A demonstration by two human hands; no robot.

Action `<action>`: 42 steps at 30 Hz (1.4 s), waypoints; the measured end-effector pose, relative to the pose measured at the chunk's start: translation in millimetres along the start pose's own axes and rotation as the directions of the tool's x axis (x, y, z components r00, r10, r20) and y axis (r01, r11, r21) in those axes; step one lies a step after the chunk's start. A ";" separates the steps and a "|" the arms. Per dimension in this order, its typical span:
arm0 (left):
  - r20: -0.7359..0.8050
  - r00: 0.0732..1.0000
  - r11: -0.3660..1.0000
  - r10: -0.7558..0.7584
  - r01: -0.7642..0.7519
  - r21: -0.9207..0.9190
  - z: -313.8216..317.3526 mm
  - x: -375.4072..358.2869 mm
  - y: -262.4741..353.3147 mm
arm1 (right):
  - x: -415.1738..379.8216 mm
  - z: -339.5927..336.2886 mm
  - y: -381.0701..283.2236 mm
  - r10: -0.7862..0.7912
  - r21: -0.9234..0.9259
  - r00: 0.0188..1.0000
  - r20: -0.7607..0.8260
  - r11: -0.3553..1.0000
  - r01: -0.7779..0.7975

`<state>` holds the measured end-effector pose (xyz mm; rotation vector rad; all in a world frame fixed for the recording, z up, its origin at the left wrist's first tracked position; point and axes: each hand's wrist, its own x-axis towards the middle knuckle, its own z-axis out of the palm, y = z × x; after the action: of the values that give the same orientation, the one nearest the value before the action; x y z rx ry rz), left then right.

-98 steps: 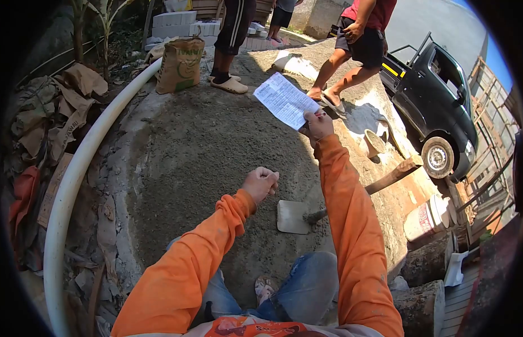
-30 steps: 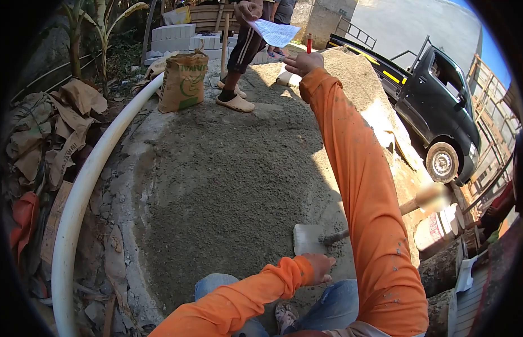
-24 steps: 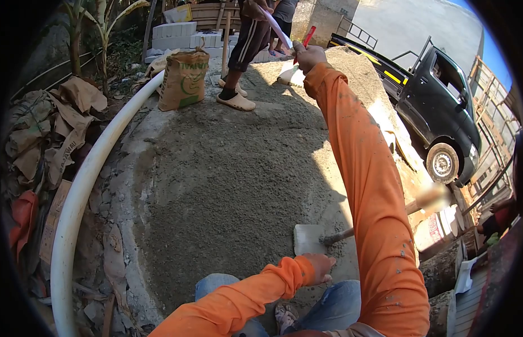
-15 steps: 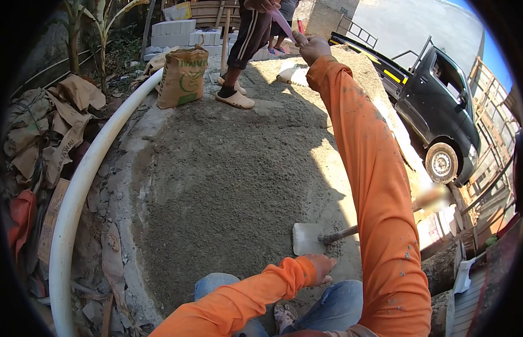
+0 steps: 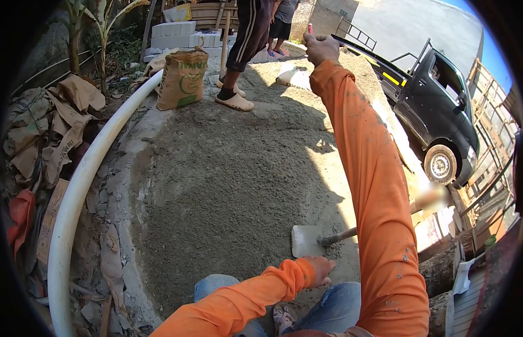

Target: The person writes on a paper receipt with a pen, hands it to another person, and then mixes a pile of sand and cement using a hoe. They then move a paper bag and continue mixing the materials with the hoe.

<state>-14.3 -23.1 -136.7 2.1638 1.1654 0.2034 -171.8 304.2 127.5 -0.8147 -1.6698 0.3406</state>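
1. Head view, right hand (image 5: 321, 48): arm in orange sleeve fully extended fwd and up. Fingers clenched round a thin red pen-like object (image 5: 310, 28); only its red tip shows above the fist.
2. Head view, left hand (image 5: 318, 269): low, near the knees. Fingers loosely curled, tips resting on the grey mortar bed (image 5: 227, 168). Holds nothing. Sits just beside the blade of the flat steel trowel (image 5: 305, 240), not touching it as far as visible.
3. Red object: slim, straight, upright. Held high at frame top, near the legs of a person in dark striped trousers and tan sandals (image 5: 234, 101).
4. Trowel: pale rectangular blade lying flat on the mortar; shank carries clumps of wet mix; handle runs right, behind the right sleeve.
5. Mortar bed: coarse, granular, dark grey, roughly round, with a paler smooth cement rim.
6. White plastic pipe (image 5: 81, 180): smooth, curved along the bed's left edge.
7. Brown paper cement sack (image 5: 181, 78): upright, creased, at the bed's far edge.
8. Dark pickup truck (image 5: 441, 112): parked at right, well apart.
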 end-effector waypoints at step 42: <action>0.029 0.999 0.999 0.012 -0.013 0.032 8.0 6.5 -2.0 | 4.4 -32.7 6.4 0.079 0.323 0.958 -0.275 0.946 0.014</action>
<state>-8.4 -21.1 -145.2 2.1955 1.1465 0.1587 -139.1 305.2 135.6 -0.6136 -1.2889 0.4818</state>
